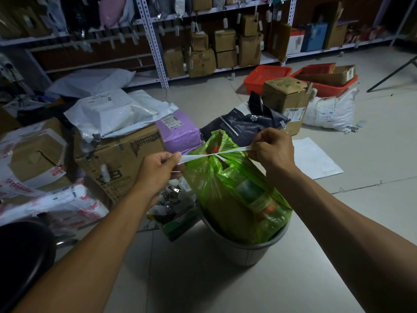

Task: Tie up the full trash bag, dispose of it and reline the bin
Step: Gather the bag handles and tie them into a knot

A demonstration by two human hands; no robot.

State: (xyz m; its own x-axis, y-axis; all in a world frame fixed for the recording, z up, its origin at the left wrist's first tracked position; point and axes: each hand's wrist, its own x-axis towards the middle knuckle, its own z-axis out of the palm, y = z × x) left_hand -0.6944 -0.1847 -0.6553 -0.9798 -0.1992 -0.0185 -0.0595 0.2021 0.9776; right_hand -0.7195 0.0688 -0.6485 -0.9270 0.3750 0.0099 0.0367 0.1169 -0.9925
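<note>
On the tiled floor (225, 279) of a dim parcel storeroom, seen from a head-worn camera looking down, a grey plastic bin (246, 247) stands near the centre with a full, translucent green trash bag (230, 190) rising well above its rim. Two white drawstring ends (216, 154) cross in a half-made knot over the bag's gathered mouth. The left hand (158, 170) pinches one end between thumb and curled fingers, out to the left of the bag; the right hand (274, 150) pinches the other end, out to the right and slightly higher, so the strings run taut between them. Bottles and packaging show faintly through the green plastic. Left of the bin, cardboard boxes (117, 159) are piled under white mailer bags (112, 111), with a purple parcel (180, 132) beside them. Behind the bag lie a dark pet-food sack (246, 122) and a taped carton (286, 100). Red plastic baskets (266, 77) sit further back, before metal shelving (155, 41) holding more boxes
</note>
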